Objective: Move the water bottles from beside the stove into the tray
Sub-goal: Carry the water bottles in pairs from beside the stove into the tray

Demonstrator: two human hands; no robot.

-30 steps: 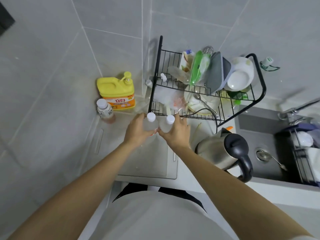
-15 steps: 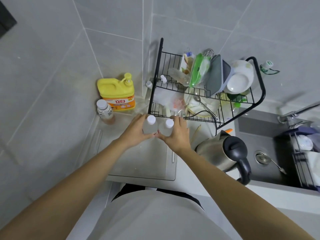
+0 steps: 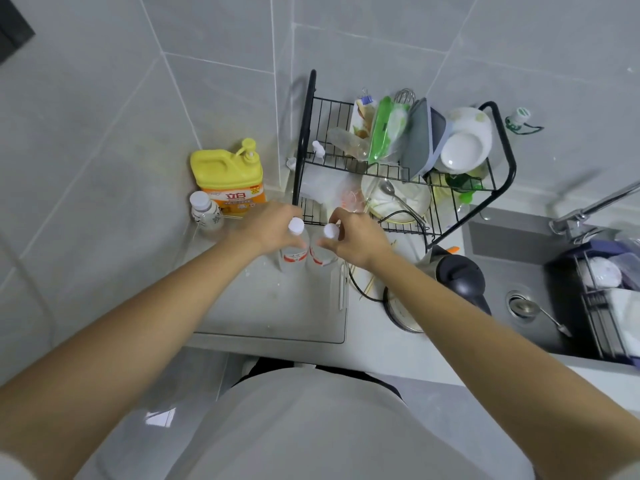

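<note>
Two clear water bottles with white caps and red labels stand upright side by side at the far end of the grey tray (image 3: pixel 277 313). My left hand (image 3: pixel 266 230) grips the upper part of the left bottle (image 3: pixel 294 256), its thumb across the front. My right hand (image 3: pixel 356 239) holds the right bottle (image 3: pixel 320 258) just below its cap, with fingers curled round the neck. Both bottle bases look set on the tray's surface. A third small bottle (image 3: pixel 204 211) with a white cap stands by the left wall.
A yellow detergent jug (image 3: pixel 228 178) stands in the corner behind the tray. A black wire dish rack (image 3: pixel 398 161) full of dishes rises right behind the bottles. A steel kettle (image 3: pixel 446 282) with its cord sits to the right, then the sink (image 3: pixel 512 271).
Both hands carried the bottles a little farther from me, toward the rack. The red labels now show below my hands, which sit higher on the bottles.
</note>
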